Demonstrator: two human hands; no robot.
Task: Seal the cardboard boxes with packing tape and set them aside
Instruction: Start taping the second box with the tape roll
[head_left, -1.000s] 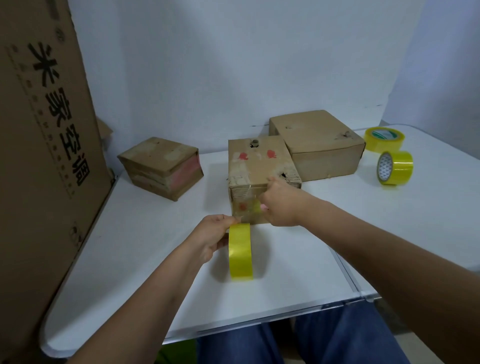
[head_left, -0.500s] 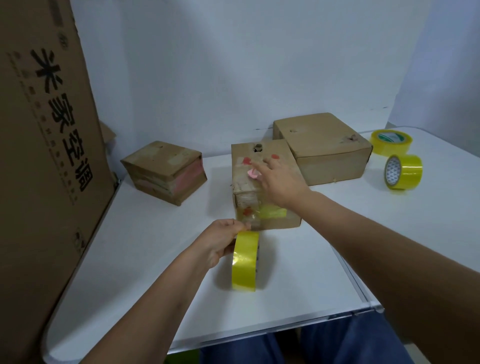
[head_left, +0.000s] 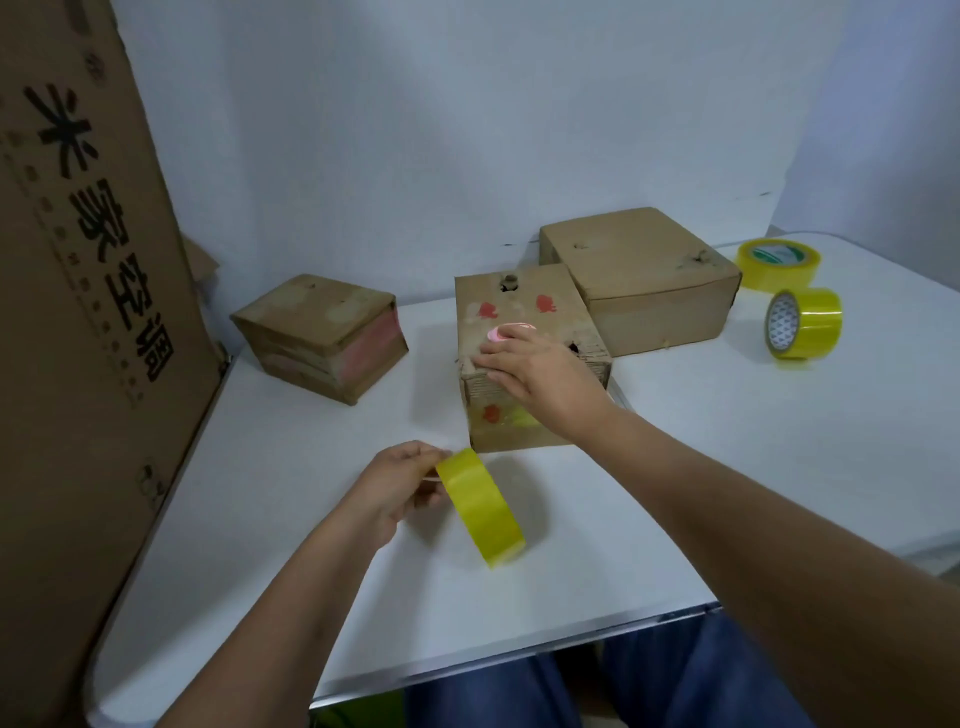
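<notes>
Resting flat with fingers straight, the right hand (head_left: 540, 371) presses the top front edge of the middle cardboard box (head_left: 524, 312) at the centre of the white table (head_left: 291, 519); the left hand (head_left: 402, 491), at seven o'clock from that box, curls its fingers round a yellow tape roll (head_left: 480, 512) standing tilted on edge just before the box's front face; a second box (head_left: 322, 335) sits well apart at nine o'clock; a larger box (head_left: 639, 275) touches the middle one at two o'clock; two spare tape rolls (head_left: 802, 322) lie at three o'clock; a tall printed carton (head_left: 78, 312) fills the left edge.
</notes>
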